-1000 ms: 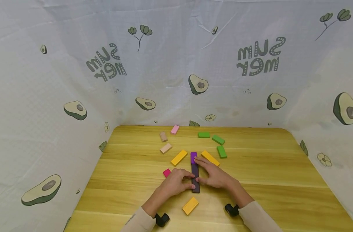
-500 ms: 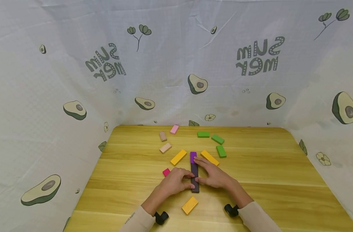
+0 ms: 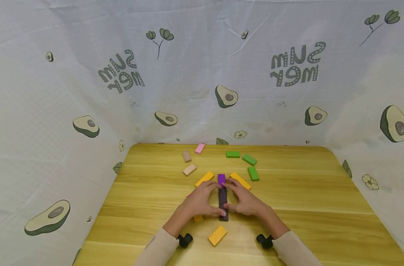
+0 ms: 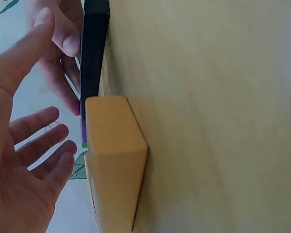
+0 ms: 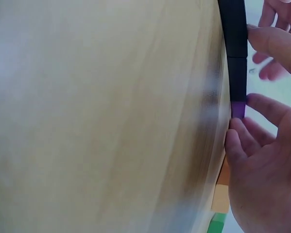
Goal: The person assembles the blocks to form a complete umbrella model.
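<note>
A purple block and two dark, nearly black blocks lie end to end in a straight row on the wooden table. My left hand arches at the row's left side. In the left wrist view its fingers are spread with nothing between them. From the right side my right hand touches the row. Its thumb is at a dark block and its index finger at the purple one. Under my left hand a yellow block and a red block are mostly hidden.
Two long yellow blocks slant either side of the purple block. Closer in lies another yellow block. Several green blocks sit back right. Tan blocks and a pink block lie back left. A printed cloth hangs behind.
My left fingers have moved forward, away from the dark blocks toward the purple one, and spread wider. A yellow block now shows beneath that hand. The right hand stays in place.
</note>
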### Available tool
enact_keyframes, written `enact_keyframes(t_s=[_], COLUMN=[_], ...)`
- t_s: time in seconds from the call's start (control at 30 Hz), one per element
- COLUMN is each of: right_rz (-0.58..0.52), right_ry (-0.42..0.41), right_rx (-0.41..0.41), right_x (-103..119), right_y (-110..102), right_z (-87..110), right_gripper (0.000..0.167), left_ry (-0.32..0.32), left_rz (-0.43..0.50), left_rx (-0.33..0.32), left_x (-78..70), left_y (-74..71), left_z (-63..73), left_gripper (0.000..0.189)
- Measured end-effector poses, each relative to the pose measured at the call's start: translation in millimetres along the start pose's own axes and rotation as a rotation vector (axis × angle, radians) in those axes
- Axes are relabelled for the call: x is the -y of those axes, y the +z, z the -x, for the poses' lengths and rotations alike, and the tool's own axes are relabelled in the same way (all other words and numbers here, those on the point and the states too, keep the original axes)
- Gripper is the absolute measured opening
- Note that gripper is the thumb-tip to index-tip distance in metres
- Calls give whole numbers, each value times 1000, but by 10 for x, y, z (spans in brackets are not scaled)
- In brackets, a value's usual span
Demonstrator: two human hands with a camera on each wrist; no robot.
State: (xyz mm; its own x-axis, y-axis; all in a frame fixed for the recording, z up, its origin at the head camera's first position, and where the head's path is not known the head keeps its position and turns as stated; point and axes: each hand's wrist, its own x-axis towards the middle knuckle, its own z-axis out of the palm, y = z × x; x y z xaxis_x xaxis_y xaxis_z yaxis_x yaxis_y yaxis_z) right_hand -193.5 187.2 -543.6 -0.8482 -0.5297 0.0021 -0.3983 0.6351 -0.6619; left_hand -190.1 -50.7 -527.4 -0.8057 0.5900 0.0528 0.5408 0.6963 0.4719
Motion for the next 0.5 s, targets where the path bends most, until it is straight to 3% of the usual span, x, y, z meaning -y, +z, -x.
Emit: enact_keyframes(t_s=[0.27, 0.5], right_rz=[-9, -7], right_ry=[6, -1], right_rx=[-8, -8], right_x=[-6, 25], right_y=[-1, -13], right_z=[3, 15], right_gripper=[82, 81], left_ry=[16, 7], left_rz=[-42, -53], left_rx=[109, 183], left_x=[30, 37], left_y=[-6, 9], left_z=[-93, -137], left_gripper=[129, 133])
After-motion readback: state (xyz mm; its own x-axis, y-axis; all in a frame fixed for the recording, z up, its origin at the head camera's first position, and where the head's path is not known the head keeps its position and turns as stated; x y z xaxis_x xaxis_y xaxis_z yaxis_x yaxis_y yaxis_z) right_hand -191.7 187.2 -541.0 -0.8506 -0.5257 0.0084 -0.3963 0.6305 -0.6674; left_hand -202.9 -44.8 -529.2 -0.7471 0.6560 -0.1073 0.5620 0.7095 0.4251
